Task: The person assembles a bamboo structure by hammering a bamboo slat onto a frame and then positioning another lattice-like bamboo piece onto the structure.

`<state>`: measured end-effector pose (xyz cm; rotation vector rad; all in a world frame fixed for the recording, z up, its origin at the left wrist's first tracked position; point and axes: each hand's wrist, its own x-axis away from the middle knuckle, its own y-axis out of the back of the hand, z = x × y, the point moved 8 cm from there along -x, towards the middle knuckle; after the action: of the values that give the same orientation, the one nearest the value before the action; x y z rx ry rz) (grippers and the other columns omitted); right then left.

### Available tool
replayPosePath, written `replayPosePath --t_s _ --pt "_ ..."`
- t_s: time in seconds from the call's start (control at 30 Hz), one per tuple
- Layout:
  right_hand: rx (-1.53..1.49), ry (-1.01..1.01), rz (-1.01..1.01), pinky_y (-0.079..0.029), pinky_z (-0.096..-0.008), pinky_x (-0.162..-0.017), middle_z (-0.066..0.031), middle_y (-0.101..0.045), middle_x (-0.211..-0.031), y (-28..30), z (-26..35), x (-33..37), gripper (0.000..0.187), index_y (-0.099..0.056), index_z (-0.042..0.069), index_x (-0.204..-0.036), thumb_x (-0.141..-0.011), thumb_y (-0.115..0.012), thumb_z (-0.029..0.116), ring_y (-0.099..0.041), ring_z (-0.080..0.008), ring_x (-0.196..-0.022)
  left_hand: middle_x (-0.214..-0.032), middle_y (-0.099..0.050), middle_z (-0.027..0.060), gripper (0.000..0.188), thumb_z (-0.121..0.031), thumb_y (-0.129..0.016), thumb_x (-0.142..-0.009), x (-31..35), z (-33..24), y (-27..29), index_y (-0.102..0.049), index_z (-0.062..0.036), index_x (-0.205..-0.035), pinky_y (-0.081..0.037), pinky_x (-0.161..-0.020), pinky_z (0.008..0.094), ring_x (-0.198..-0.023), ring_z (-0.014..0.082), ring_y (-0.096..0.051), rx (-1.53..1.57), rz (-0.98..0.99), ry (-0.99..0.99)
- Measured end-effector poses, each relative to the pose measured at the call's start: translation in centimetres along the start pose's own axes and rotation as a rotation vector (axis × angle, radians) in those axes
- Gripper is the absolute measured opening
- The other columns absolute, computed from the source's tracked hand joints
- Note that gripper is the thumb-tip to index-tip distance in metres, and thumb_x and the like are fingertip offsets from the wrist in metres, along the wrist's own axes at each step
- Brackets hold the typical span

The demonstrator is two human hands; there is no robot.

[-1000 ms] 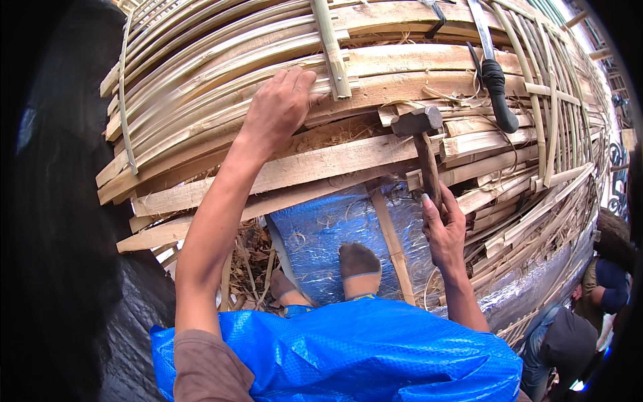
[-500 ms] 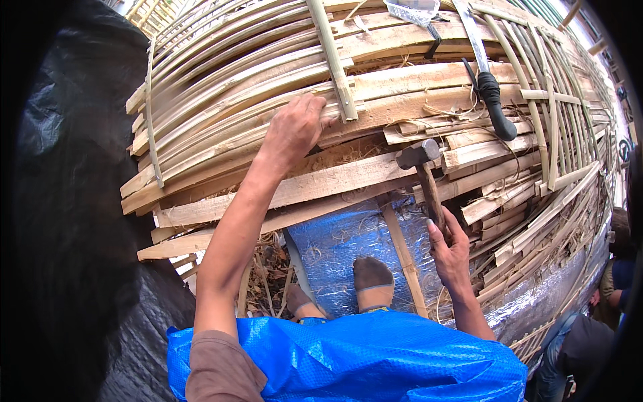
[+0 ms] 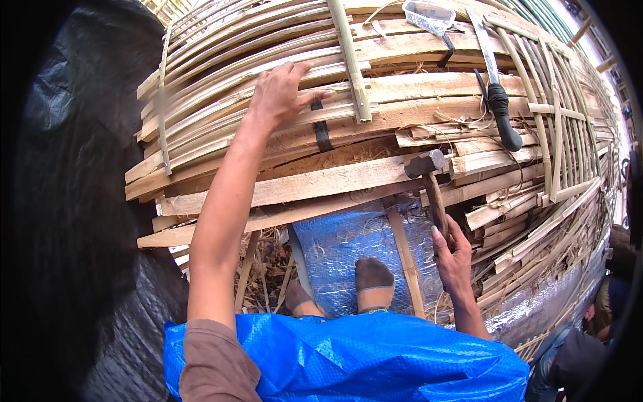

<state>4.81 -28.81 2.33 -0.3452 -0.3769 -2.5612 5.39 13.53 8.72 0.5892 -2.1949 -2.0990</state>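
Observation:
My left hand (image 3: 280, 92) rests on a panel of split bamboo slats (image 3: 221, 100), its fingers stretched out over the slats and the thumb pointing right. Just right of it, a bamboo crosspiece (image 3: 351, 63) runs across the slat ends. In my right hand (image 3: 453, 258) is a hammer, held by its wooden handle (image 3: 435, 201) with the metal head (image 3: 424, 164) pointing up and away. That head is over the end of a sawn plank (image 3: 335, 179). Under the slats lies a stack of planks, with a black strap (image 3: 323, 136) around one of them.
A machete with a black-wrapped handle (image 3: 499, 110) and a clear plastic tub (image 3: 429, 17) lie on the planks. Split bamboo pieces (image 3: 495, 181) are piled at the right, near a bamboo lattice (image 3: 556, 114). Black sheeting (image 3: 80, 201) hangs at the left. Another person (image 3: 579, 355) sits at lower right.
My left hand has moved left and farther up the slats, and its fingers have straightened. The black strap now shows beside it. The hammer remains in my right hand.

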Motion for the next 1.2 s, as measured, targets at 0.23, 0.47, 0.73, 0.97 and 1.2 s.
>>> replayPosePath --t_s 0.23,0.47,0.73,0.97,1.2 --pt "0.050 -0.005 -0.024 -0.044 -0.0230 -0.066 0.0008 -0.063 -0.085 0.9 -0.5 0.8 0.040 -0.058 0.000 -0.131 -0.097 -0.066 0.019 -0.051 -0.0059 -0.075 -0.108 -0.065 0.0189 0.090 -0.076 -0.068 -0.073 -0.1 -0.9 1.0 -0.057 -0.0016 -0.123 -0.056 -0.086 0.0446 -0.098 0.0282 -0.065 -0.037 -0.005 -0.069" --pt "0.116 -0.023 -0.050 -0.044 -0.0242 -0.066 -0.0019 -0.061 -0.081 1.7 -1.7 0.8 0.041 -0.059 0.000 -0.129 -0.096 -0.067 0.023 -0.051 -0.0071 -0.074 -0.097 -0.069 0.0158 0.077 -0.068 -0.072 -0.076 0.2 -1.8 2.0 -0.062 -0.0023 -0.116 -0.062 -0.071 0.0368 -0.084 0.0235 -0.069 -0.118 -0.085 -0.126" --pt "0.003 -0.053 -0.012 -0.043 -0.0216 -0.065 -0.0003 -0.062 -0.089 0.6 -2.1 1.0 0.041 -0.057 -0.002 -0.132 -0.099 -0.064 0.021 -0.052 -0.0057 -0.074 -0.106 -0.070 0.0179 0.076 -0.063 -0.075 -0.074 0.4 -1.6 3.0 -0.062 -0.0077 -0.125 -0.059 -0.082 0.0447 -0.096 0.0276 -0.070 -0.186 0.119 0.077" --pt "-0.042 -0.146 -0.029 -0.025 -0.0176 -0.045 0.0082 -0.043 -0.070 0.4 -3.1 2.5 0.041 -0.052 0.006 -0.138 -0.101 -0.062 0.022 -0.034 0.0008 -0.054 -0.121 -0.066 0.0178 0.065 -0.054 -0.076 -0.078 0.1 -2.8 3.2 -0.065 -0.0080 -0.123 -0.053 -0.093 0.0442 -0.114 0.0335 -0.063 -0.056 0.265 0.126" --pt "0.023 -0.156 0.019 -0.024 -0.0181 -0.045 0.0079 -0.041 -0.066 -0.3 -3.3 2.4 0.039 -0.054 0.007 -0.136 -0.101 -0.061 0.022 -0.034 0.0002 -0.053 -0.106 -0.072 0.0165 0.051 -0.044 -0.084 -0.072 1.8 -2.9 5.3 -0.074 -0.0046 -0.103 -0.057 -0.084 0.0433 -0.103 0.0327 -0.069 -0.070 0.147 0.085"
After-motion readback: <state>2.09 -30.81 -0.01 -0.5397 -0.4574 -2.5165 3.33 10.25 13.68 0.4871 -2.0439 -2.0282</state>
